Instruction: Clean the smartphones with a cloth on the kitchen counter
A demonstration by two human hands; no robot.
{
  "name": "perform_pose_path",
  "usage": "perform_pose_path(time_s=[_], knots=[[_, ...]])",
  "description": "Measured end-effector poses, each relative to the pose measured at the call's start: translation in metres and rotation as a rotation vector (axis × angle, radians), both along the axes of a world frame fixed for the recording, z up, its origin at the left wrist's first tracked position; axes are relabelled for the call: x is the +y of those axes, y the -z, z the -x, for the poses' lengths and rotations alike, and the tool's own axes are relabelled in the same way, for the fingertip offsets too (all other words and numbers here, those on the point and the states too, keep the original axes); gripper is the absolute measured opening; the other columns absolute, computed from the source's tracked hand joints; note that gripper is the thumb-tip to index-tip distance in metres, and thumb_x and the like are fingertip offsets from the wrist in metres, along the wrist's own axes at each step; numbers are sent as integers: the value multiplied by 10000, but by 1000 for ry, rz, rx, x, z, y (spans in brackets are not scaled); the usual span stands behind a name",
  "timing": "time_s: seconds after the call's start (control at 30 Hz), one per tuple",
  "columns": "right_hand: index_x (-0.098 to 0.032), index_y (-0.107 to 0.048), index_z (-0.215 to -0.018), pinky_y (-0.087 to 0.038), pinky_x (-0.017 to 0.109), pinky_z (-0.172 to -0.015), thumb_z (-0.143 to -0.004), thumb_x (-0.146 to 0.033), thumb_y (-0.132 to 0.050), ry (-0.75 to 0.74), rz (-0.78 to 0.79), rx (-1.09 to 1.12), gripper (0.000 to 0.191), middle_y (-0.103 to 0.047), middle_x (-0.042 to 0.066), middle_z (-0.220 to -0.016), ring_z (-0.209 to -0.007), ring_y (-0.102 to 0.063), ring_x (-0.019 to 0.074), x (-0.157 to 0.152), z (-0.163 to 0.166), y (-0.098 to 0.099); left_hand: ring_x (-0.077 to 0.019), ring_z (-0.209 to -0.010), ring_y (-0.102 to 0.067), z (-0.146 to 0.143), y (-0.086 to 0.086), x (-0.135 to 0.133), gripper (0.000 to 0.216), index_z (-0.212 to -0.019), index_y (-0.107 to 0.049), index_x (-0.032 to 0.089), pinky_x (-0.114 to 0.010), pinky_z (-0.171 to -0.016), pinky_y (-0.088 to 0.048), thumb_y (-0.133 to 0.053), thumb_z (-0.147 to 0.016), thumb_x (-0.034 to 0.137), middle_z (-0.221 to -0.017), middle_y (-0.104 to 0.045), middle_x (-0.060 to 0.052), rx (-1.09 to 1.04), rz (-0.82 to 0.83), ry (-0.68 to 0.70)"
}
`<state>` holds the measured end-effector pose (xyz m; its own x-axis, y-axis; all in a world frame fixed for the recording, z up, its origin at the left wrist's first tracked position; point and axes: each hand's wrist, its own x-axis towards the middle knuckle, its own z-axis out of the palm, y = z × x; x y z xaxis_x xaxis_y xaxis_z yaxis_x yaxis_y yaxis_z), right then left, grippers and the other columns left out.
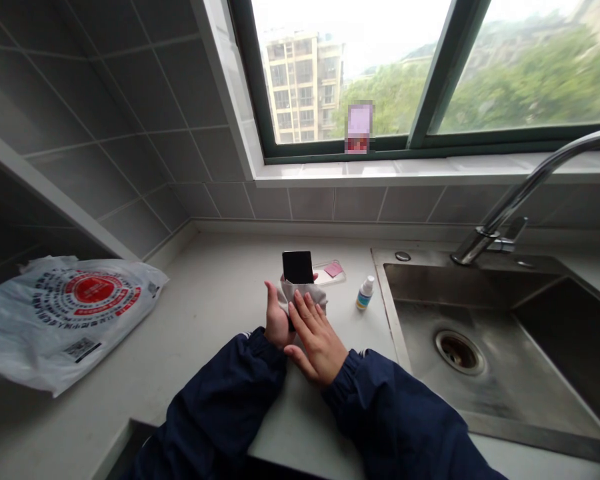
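A smartphone (297,267) with a dark screen stands tilted up in my left hand (277,319), whose thumb points upward along the left side while the other fingers are mostly hidden behind. Across the phone's lower part lies a light grey cloth (291,292). My right hand (316,337) rests on the cloth with its fingers stretched out flat, pressing it against the screen. Just behind the phone, a clear phone case (343,275) lies on the counter with a small pink card (333,269) on it. To the right stands a small white spray bottle (365,293) with a blue and yellow label.
A steel sink (405,320) with a chrome faucet (510,193) takes up the right side of the counter (215,287). On the left lies a white plastic bag (80,313) with red and black print. A tiled wall and a window (380,80) are at the back.
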<state>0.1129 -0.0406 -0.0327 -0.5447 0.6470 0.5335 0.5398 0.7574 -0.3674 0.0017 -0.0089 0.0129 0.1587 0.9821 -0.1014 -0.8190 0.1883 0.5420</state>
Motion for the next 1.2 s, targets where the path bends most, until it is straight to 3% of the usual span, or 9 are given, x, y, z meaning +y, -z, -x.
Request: perform_pose_path(time_s=[0.17, 0.37, 0.57, 0.83, 1.0, 1.2], knots=[[-73, -244, -1547, -308, 578, -1157, -990, -436, -448, 27, 43, -14, 694, -154, 195, -1622, -1510, -82, 348, -6, 5, 0, -295, -929, -705, 5, -4, 2, 674, -1346, -545, 243, -506, -852, -551, -395, -886, 713, -1200, -683, -135, 38, -34, -125], [-94, -201, -1564, -330, 588, -1140, -974, -418, -490, 91, 31, -2, 732, -149, 193, -1621, -1506, -103, 357, -8, 7, 3, -300, -949, -699, 6, -1, 3, 708, -1361, -531, 230, -503, -851, -553, -406, -873, 726, -1214, -677, -144, -19, -23, -94], [-125, -65, -1585, -308, 630, -1132, -974, -427, -485, 170, 19, 37, 801, -67, 183, -1635, -1506, -58, 377, -4, 6, 6, -360, -1173, -616, 0, 6, 2, 848, -1337, -556, 101, -513, -1035, -452, -392, -844, 773, -1230, -660, -201, 10, 19, 34], [-146, 22, -1585, -231, 672, -1136, -989, -441, -431, 281, -11, 97, 805, 9, 170, -1643, -1506, 5, 391, 3, -1, -1, -306, -1410, -400, -5, 15, -3, 680, -1381, -544, 219, -500, -1190, -255, -352, -921, 682, -1415, -565, -105, 108, -96, 128], [-154, 1, -1588, -189, 680, -1145, -997, -422, -399, 352, -52, 163, 762, 46, 143, -1647, -1504, 3, 404, 8, -7, -7, -290, -1477, -275, -7, 20, -6, 661, -1396, -540, 237, -470, -1222, -181, -367, -922, 663, -1495, -486, -80, 220, -240, 171], [-145, -23, -1589, -150, 663, -1164, -994, -417, -401, 390, -83, 171, 756, 39, 128, -1651, -1500, 33, 410, 12, -14, -10, -295, -1488, -238, -10, 16, -7, 697, -1406, -538, 218, -432, -1237, -115, -375, -906, 675, -1528, -444, -78, 324, -390, 194]])
